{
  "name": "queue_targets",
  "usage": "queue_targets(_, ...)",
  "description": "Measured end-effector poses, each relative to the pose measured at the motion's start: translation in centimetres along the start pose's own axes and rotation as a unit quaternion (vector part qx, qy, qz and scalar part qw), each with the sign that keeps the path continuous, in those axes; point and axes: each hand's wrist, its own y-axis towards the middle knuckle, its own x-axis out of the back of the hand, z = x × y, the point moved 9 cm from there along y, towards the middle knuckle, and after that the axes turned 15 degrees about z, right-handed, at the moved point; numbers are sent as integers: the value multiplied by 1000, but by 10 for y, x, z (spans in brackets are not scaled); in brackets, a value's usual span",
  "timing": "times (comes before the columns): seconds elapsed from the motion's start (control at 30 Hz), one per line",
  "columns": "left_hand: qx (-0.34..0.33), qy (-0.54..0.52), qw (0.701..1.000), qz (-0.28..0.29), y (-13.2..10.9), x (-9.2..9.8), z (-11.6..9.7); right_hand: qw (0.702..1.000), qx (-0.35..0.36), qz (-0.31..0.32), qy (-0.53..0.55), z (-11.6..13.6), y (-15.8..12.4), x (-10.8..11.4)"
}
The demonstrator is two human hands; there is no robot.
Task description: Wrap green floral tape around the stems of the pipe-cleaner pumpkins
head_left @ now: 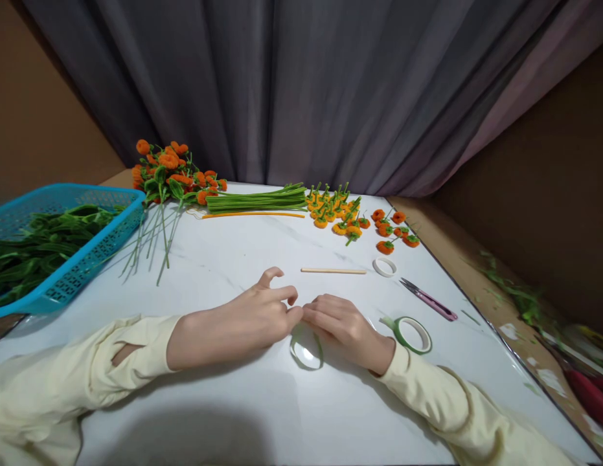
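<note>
My left hand (247, 317) and my right hand (342, 327) meet fingertip to fingertip in the middle of the white table (233, 414). Both have their fingers curled and pinched together; what lies between them is too small to make out. Just below the fingertips a pale greenish ring (306, 351) shows on the glossy top; it may be a tape roll or a reflection. A green tape roll (414, 334) lies right beside my right wrist. A thin wooden stick (333, 270) lies just beyond the hands.
Blue basket (94, 249) of green leaves at left. A bunch of orange flowers on stems (168, 171), a green stem bundle (257, 199), and several small yellow and orange blossoms (350, 220) line the back. White tape roll (385, 266) and pink snips (430, 300) at right.
</note>
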Motion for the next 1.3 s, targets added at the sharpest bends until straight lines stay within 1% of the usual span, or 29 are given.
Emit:
queue_targets(0.1, -5, 0, 1000, 4, 0, 1, -1, 1000, -4, -2, 21, -3, -1, 0)
queue_targets(0.3, -5, -10, 1000, 22, 2, -4, 0, 1000, 9, -1, 3, 0, -1, 3)
queue_targets(0.43, -13, -46, 998, 43, 2, -5, 1, 998, 35, 2, -48, 9, 1, 5)
queue_targets(0.53, -24, -73, 996, 45, 1, -5, 1, 993, 49, 1, -105, 16, 1, 5)
queue_targets(0.63, -17, -98, 994, 43, 1, -6, 3, 986, 54, 2, -157, 20, 1, 2)
queue_targets(0.7, -10, -105, 993, 45, 2, -8, 4, 983, 58, 5, -172, 22, 1, -1)
queue_targets(0.8, -9, -106, 993, 46, 2, -8, 4, 990, 39, 5, -135, 18, 1, 0)
queue_targets(0.9, -11, -117, 992, 42, 2, -5, 6, 1000, -19, -4, -20, 2, 2, 5)
queue_targets(0.97, -14, -129, 990, 46, 2, -4, 8, 995, -60, -13, 76, -10, 2, 8)
queue_targets(1.03, -15, -142, 988, 58, 2, -3, 10, 979, -109, -13, 174, -23, 1, 7)
queue_targets(1.1, -16, -150, 986, 72, 3, -4, 12, 946, -170, 11, 275, -36, -1, -2)
queue_targets(1.13, -13, -156, 985, 79, 4, -4, 13, 923, -198, 25, 330, -41, -3, -8)
queue_targets(1.2, -2, -170, 981, 93, 5, -6, 17, 864, -234, 49, 443, -46, -6, -20)
queue_targets(1.3, 7, -201, 975, 93, 6, -7, 21, 775, -248, 58, 578, -46, -7, -31)
